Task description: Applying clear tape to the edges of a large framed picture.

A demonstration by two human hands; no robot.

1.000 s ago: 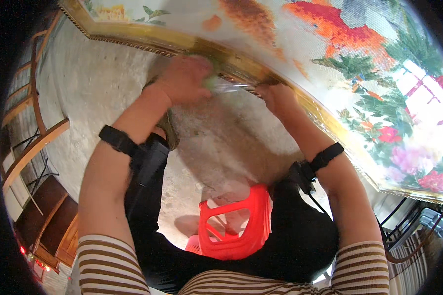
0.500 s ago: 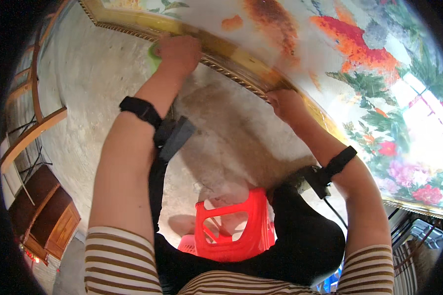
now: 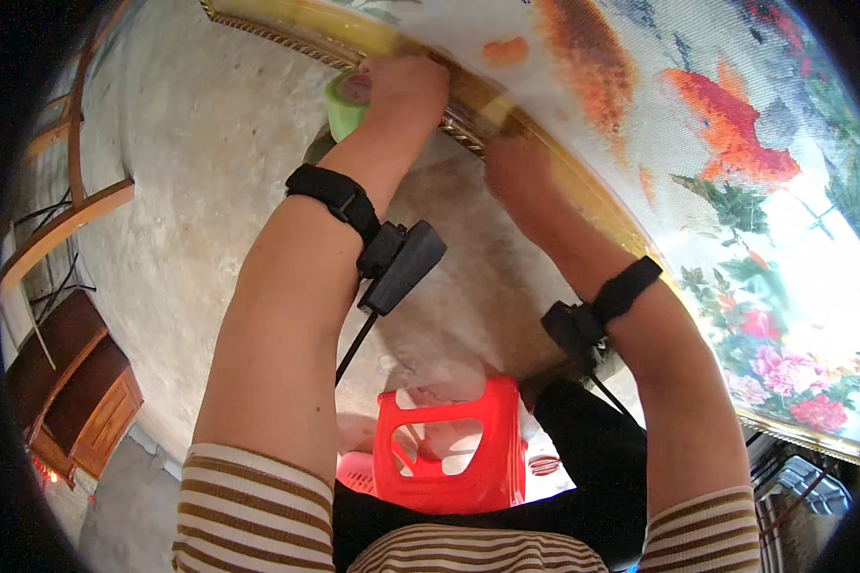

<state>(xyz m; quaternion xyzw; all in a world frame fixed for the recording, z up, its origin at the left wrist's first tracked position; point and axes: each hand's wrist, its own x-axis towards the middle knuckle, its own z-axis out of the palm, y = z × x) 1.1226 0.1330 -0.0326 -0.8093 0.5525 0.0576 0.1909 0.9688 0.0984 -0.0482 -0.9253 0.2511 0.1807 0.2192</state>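
Note:
A large picture (image 3: 583, 86) of orange and red fish, leaves and pink flowers slants across the upper right, bordered by a gold frame (image 3: 535, 134) with a beaded edge. My left hand (image 3: 409, 94) is closed at the frame's edge, holding a roll of green tape (image 3: 344, 107) that sticks out on its left. At the same edge, further right, my right hand (image 3: 528, 181) has its fingers curled in against the frame. That hand is slightly blurred, and whatever its fingertips pinch is hidden. Black straps with small devices circle both wrists.
A red plastic stool (image 3: 449, 477) stands on the concrete floor (image 3: 172, 258) between my legs. Wooden furniture (image 3: 76, 392) and a curved wooden piece (image 3: 67, 229) are at the far left. A grey plastic tray (image 3: 814, 485) lies under the picture's lower right corner.
My left hand and the tape roll have shifted right along the frame. My right hand has moved left and slightly up, bringing the hands closer together. The picture sits slightly further right in view.

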